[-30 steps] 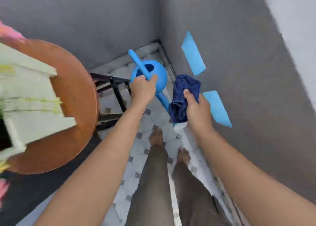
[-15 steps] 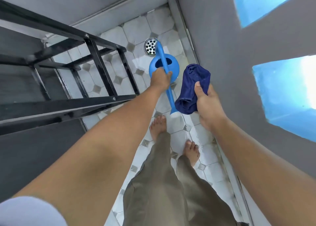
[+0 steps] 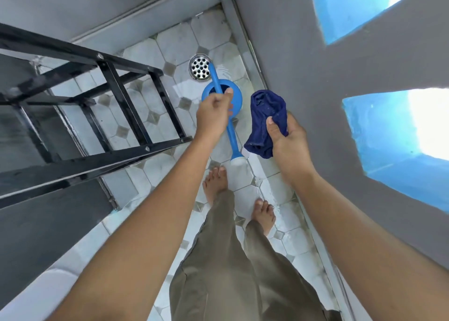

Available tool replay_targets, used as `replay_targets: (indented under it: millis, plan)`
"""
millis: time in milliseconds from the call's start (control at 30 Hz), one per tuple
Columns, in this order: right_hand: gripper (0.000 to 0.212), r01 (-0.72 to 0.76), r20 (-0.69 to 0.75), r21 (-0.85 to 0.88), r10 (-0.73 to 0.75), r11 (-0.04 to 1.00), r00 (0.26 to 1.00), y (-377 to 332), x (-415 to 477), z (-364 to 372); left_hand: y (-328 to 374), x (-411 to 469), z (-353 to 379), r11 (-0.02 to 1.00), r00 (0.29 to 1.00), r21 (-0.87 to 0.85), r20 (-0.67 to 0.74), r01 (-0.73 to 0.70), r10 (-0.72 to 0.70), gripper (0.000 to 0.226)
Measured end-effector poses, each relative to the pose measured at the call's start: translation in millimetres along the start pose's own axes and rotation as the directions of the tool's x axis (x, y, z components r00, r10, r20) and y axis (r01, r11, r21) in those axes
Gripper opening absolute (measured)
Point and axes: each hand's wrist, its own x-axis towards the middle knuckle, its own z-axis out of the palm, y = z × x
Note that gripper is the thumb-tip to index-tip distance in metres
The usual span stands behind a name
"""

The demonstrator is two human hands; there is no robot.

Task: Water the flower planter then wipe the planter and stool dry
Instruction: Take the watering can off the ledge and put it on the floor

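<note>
Your left hand (image 3: 213, 113) grips the handle of the blue watering can (image 3: 222, 97), held low over the wet tiled floor (image 3: 279, 192) near the round drain (image 3: 199, 67). Your right hand (image 3: 286, 136) is closed around a bunched dark blue cloth (image 3: 266, 116), just right of the can. The flower planter is out of view, so watering can't be confirmed; with the cloth ready, wiping the planter and the black-framed stool (image 3: 109, 107) on your left likely remains.
</note>
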Motion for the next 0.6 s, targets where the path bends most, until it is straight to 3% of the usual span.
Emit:
replay_targets:
  millis: [67, 100, 233, 400, 533, 600]
  plan:
    - [0.026, 0.088, 0.06, -0.048, -0.085, 0.995, 0.995, -8, 1, 5, 14, -34, -5, 0.942, 0.96, -0.274, 0.251, 0.194, -0.125, 0.052]
    - [0.033, 0.121, 0.105, -0.083, -0.112, 0.989, 0.988, -11, 2, 8, 15, -46, -7, 0.915, 0.939, -0.334, 0.325, 0.226, -0.113, 0.052]
    - [0.064, 0.076, 0.224, -0.122, -0.047, 0.99, 0.973, -18, 5, 19, 14, -62, -25, 0.912, 0.95, -0.387, 0.313, 0.135, -0.008, 0.037]
    - [0.026, -0.041, 0.281, 0.089, 0.015, 0.995, 0.96, -31, 15, 18, 8, -43, -44, 0.933, 0.956, -0.351, 0.293, 0.084, 0.025, 0.041]
    - [0.03, 0.048, 0.3, -0.009, -0.043, 0.999, 0.953, -35, 26, 19, 18, -32, -53, 0.906, 0.932, -0.399, 0.362, 0.141, 0.014, 0.056]
    - [0.016, 0.12, 0.273, -0.051, -0.101, 0.992, 0.957, -33, 29, 21, 19, -28, -55, 0.876, 0.92, -0.457, 0.389, 0.158, 0.037, 0.063]
